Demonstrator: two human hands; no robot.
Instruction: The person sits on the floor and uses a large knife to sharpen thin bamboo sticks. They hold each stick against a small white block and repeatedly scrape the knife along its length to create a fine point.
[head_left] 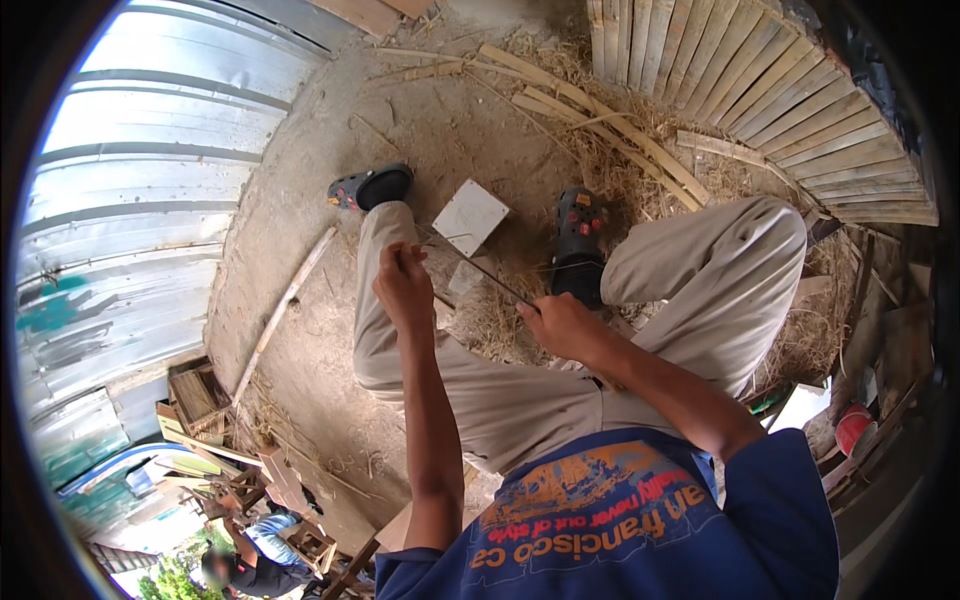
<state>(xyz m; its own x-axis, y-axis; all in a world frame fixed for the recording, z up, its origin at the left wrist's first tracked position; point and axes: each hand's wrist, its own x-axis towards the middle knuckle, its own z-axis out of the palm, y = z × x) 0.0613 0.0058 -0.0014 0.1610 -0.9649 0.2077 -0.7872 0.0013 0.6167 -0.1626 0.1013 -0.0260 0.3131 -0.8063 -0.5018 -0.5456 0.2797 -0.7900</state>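
We grip 1 thin bamboo sliver [470,265] over our knees: our left hand [403,288] is clenched on its far end, our right hand [560,325] on its near end, above the straw-strewn ground [420,130].

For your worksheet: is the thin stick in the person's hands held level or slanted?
Slanted: the thin stick drops from the left hand to the right hand.

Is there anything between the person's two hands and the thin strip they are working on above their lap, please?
Nothing visible does. The left hand grips one end of the thin strip and the right hand grips the other, so both are already on it. The white square tile lies beyond, on the ground.
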